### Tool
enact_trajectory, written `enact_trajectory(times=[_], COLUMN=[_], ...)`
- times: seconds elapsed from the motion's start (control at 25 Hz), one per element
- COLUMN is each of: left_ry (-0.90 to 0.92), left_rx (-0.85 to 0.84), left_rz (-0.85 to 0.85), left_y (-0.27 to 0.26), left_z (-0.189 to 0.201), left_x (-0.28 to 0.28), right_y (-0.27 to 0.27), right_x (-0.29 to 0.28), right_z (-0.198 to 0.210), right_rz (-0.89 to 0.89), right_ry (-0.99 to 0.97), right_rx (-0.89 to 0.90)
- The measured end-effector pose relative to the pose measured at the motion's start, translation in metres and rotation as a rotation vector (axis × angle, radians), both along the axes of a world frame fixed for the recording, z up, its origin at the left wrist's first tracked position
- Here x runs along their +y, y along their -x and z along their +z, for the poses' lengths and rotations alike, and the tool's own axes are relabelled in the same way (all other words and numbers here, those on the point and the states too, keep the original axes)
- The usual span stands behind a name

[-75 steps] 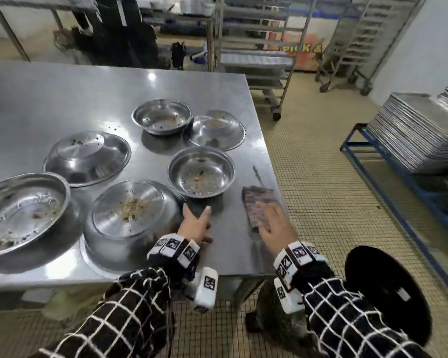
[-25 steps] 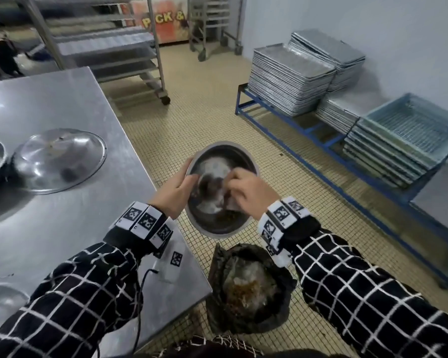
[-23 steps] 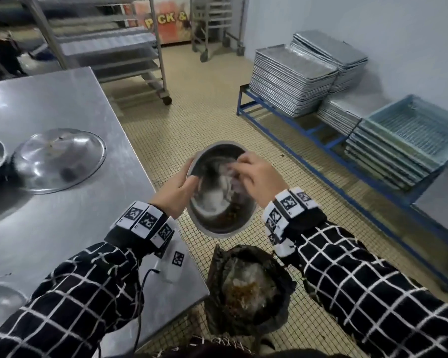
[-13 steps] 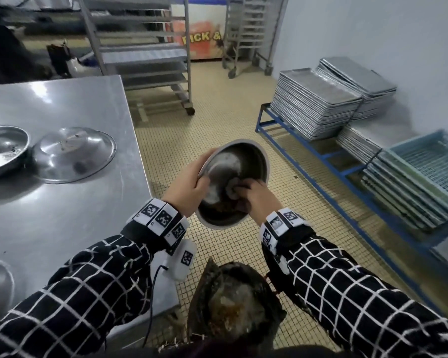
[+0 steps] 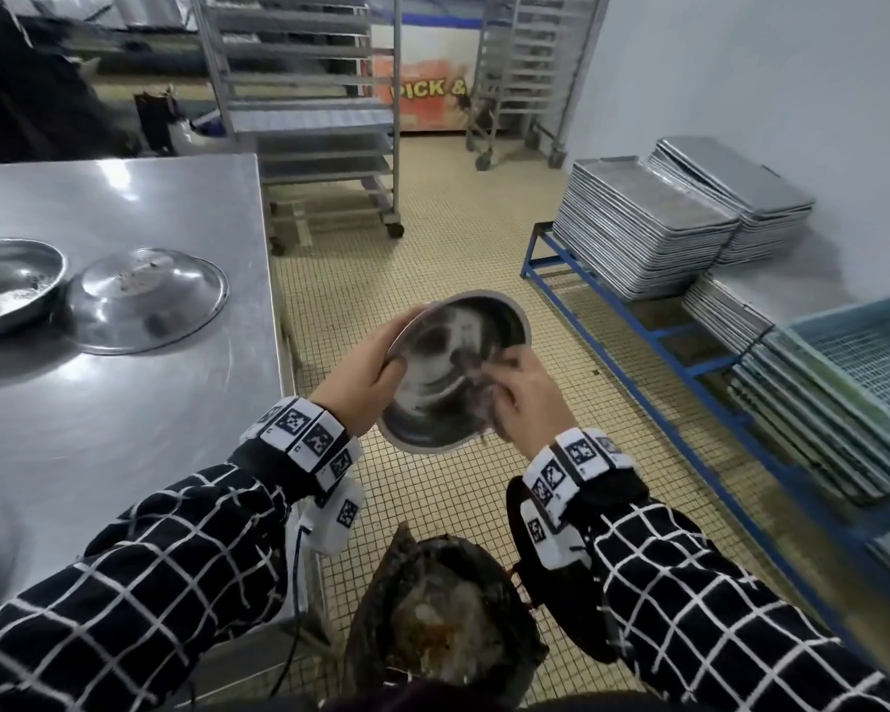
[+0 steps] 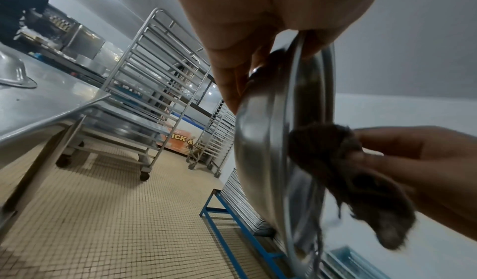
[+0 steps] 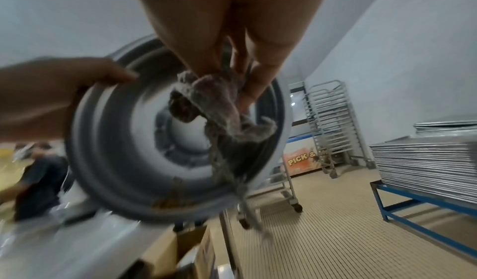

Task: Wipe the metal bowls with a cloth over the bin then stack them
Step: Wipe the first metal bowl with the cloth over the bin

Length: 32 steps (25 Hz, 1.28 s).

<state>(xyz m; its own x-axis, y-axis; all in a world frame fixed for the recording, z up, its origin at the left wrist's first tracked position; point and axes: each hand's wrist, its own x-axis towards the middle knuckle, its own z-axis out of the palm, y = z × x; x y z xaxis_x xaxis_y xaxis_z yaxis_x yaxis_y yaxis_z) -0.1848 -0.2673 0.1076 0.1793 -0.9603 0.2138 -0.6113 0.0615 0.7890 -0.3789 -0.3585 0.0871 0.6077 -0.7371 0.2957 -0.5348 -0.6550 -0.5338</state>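
A small metal bowl (image 5: 448, 382) (image 6: 265, 150) (image 7: 144, 144) is tilted toward me above the black-lined bin (image 5: 443, 624). My left hand (image 5: 366, 388) (image 6: 245, 44) grips the bowl's left rim, thumb inside. My right hand (image 5: 520, 398) (image 7: 232, 44) pinches a bunched grey-brown cloth (image 5: 476, 382) (image 6: 343, 179) (image 7: 219, 107) against the bowl's inner right side. Food crumbs (image 7: 167, 201) lie at the bowl's lower inside edge. On the steel table (image 5: 124, 413) sit an upright bowl (image 5: 6, 285) and an overturned bowl (image 5: 145, 300).
Wheeled tray racks (image 5: 309, 110) stand behind the table. Stacked baking trays (image 5: 653, 223) and blue crates (image 5: 864, 352) rest on a low blue frame (image 5: 638, 331) to the right. Tiled floor lies between. A bin lid (image 5: 545, 567) hangs behind my right wrist.
Since three seconds ago both hands left the table, taking a bowl and the cloth over the bin. In the last second the cloth has rubbed round inside the bowl, now at its right side.
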Motion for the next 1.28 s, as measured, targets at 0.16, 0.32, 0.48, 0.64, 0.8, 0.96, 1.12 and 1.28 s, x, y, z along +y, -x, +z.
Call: enact_trajectory(times=[0.16,0.32,0.48,0.64,0.8,0.96,1.12,1.28], left_ry=[-0.016,-0.031,0.009,0.044,0.026,0.038,0.055,0.081], left_rx=[0.192,0.279,0.269,0.078,-0.014,0.088,0.247,0.327], left_rz=[-0.083,-0.111,-0.096,-0.078,-0.083,-0.054,-0.039,-0.037], left_y=[0.003,0.001,-0.008,-0.014,-0.015,-0.018,-0.016,-0.008], left_z=[0.009,0.012,0.012,0.016,0.011,0.01,0.018,0.027], left_x=[-0.001,-0.009,-0.012,-0.012,-0.009,-0.009,-0.006,-0.004], right_y=[-0.025,-0.04,-0.044,-0.047,-0.024,0.003,-0.005,-0.024], right_x=[-0.015,-0.012,-0.007,-0.01,-0.001,0.007,-0.002,-0.019], right_z=[0.016,0.01,-0.007,-0.019,-0.018,-0.01,0.017,0.026], right_rz=[-0.04,0.222,0.324,0.113,0.243,0.314,-0.03,-0.109], right_ry=[0.115,0.117,-0.254,-1.028,-0.403,-0.094,-0.032,0.202], right_rx=[-0.125,0.076,0.121,-0.29,0.244,0.228,-0.159,-0.063])
